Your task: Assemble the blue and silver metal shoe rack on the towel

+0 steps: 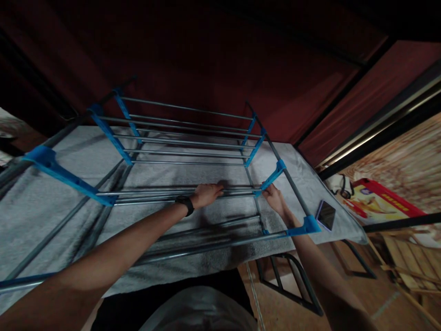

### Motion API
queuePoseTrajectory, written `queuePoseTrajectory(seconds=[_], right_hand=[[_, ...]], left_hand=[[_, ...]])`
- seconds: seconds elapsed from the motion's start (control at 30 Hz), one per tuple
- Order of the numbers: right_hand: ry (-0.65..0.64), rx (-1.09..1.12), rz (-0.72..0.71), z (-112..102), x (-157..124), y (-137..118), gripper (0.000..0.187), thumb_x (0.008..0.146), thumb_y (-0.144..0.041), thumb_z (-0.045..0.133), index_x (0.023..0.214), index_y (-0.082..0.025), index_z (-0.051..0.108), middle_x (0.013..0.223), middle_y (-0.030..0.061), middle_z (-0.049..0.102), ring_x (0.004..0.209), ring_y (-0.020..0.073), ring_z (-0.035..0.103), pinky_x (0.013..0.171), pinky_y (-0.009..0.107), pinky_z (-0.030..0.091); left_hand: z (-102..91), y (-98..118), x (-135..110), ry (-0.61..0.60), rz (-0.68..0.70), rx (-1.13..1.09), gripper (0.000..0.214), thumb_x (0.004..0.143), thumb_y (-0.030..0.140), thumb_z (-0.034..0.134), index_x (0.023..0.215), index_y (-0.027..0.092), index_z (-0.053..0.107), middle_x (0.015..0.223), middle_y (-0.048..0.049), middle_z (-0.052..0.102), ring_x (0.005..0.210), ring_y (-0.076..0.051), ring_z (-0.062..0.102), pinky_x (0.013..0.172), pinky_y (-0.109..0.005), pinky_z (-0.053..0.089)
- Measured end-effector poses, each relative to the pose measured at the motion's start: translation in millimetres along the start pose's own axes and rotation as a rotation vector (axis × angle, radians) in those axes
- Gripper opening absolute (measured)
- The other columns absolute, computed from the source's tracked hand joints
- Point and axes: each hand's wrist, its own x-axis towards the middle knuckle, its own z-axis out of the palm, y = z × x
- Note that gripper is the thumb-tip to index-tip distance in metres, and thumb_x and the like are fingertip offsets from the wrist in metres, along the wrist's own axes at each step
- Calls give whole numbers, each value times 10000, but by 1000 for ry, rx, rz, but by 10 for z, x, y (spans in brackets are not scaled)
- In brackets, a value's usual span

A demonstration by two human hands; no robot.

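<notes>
A metal rack (186,151) of grey rods and blue plastic joints lies on its side on a table covered by a grey cloth (41,207). My left hand (206,194), with a black watch on the wrist, is closed over the thin grey rods (151,195) near the rack's middle. My right hand (274,196) grips the end of the same rods where they enter a blue connector (274,177) on the right side frame.
A dark phone (325,214) lies on the cloth near the table's right corner. A black metal frame (292,285) stands on the floor below the table edge. Wooden slats (406,257) and a red and yellow box (382,204) lie at the right. A dark red wall rises behind.
</notes>
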Motion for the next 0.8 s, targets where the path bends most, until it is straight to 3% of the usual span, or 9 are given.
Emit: queuePoseTrajectory(seconds=[0.2,0.5,0.8], right_hand=[[-29,21,-8,-4,4,10,270,795,-268,560,1060,-250,608,965,65,763,982,287,717,887,408,554],[41,7,35,32,29,-48,253,805,-363,684,1027,-268,607,929,64,767,919,291,727,807,385,561],[9,-65,9,11,11,-93,241,855,-320,644,1088,-262,661,1019,85,771,993,313,724,872,406,550]], left_hand=[[-20,-13,28,-15,-17,8,414,1053,409,369,1319,274,655,1264,-96,735,1124,-284,700,893,-373,528],[-72,-21,61,-53,-23,13,426,1048,430,354,1283,276,674,1201,-81,756,1087,-275,708,843,-347,519],[-95,-15,83,-77,4,-47,427,1055,400,358,1292,240,676,1260,-104,734,1154,-285,686,925,-370,508]])
